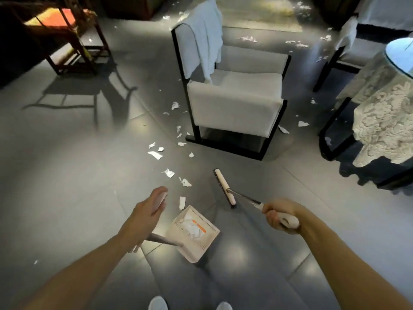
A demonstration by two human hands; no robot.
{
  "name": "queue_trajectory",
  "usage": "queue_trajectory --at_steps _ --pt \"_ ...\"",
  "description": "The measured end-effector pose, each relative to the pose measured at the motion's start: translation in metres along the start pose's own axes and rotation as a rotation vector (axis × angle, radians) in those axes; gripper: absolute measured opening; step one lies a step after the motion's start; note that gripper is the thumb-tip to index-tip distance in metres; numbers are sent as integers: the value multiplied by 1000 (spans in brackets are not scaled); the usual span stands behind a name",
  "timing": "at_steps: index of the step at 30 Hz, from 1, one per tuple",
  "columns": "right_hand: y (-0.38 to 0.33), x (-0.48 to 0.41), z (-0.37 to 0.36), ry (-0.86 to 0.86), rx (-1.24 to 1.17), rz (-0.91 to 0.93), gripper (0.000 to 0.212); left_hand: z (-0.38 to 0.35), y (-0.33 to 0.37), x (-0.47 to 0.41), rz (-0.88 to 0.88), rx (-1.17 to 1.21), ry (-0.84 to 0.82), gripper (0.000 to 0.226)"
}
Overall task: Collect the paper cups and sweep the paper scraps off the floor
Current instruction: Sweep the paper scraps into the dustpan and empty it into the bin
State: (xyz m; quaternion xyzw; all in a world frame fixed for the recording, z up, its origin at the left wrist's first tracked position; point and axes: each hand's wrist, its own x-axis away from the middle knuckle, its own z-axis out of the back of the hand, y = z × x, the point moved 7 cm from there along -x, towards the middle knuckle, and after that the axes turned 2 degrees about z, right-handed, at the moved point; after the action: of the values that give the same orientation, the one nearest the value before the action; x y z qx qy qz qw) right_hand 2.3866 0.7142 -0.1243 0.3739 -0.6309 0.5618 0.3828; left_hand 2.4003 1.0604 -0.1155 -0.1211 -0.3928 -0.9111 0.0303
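Evidently partway: left hand (148, 211) grasping the dustpan (201, 247) with some scraps (192, 227) inside, right hand (279, 215) grasping the broom (223, 186), many more lying ahead of both; no cups seen.

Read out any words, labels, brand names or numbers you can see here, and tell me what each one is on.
No text in this view can be read.
On the dustpan: an orange strip inside it may be a label, but it is too small and blurred to read.
On the broom, the chair and the lace tablecloth: no writing shows.
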Motion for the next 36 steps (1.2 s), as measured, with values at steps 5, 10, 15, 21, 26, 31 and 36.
queue_trajectory --at_steps 5,10,15,21,26,31,36 --pt "19 -39 -67 64 218 21 21 52 -65 18 91 26 28 26" --pt "35 -79 -143 97 287 22 16 97 -126 -3 131 -2 60 27" --pt "12 -112 -228 114 469 2 16 120 -162 -45 122 -59 -3 26" --pt "14 -111 -309 80 540 -89 11 151 -171 -92 6 -120 35 32" --pt "34 -77 -341 -47 462 -256 15 170 -188 -109 47 -20 140 28" --pt "5 -39 -339 -123 301 -338 10 180 -188 -125 -8 -22 61 27" --pt "-39 -19 -314 -82 150 -232 43 202 -198 -140 -17 -32 43 28"
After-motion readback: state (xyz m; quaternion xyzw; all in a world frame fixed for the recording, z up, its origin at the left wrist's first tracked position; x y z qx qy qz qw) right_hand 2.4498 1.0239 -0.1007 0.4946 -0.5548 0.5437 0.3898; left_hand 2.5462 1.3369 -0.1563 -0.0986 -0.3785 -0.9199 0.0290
